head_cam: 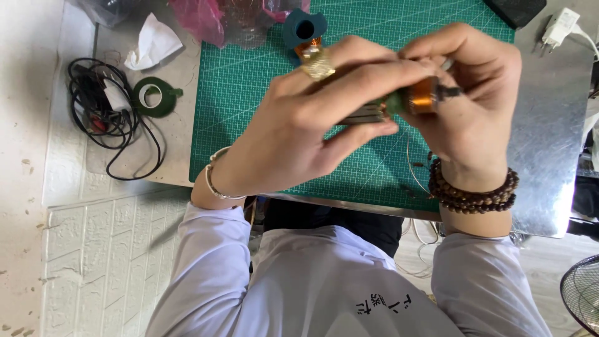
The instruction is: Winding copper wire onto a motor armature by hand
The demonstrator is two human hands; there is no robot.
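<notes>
Lying coiled at far left on the white surface, a black cable (115, 122), with a green tape roll (151, 97) just beside it, both well clear of the green cutting mat (249, 81). Gripping from the left, the left hand (299, 125), fingers closing around a stack of grey metal laminations (365, 114), likely steadying it. Pinching from the right, the right hand (471, 93), grasping the copper coil (423, 100). Hovering above the mat, long axis running left to right, coil end pointing right.
</notes>
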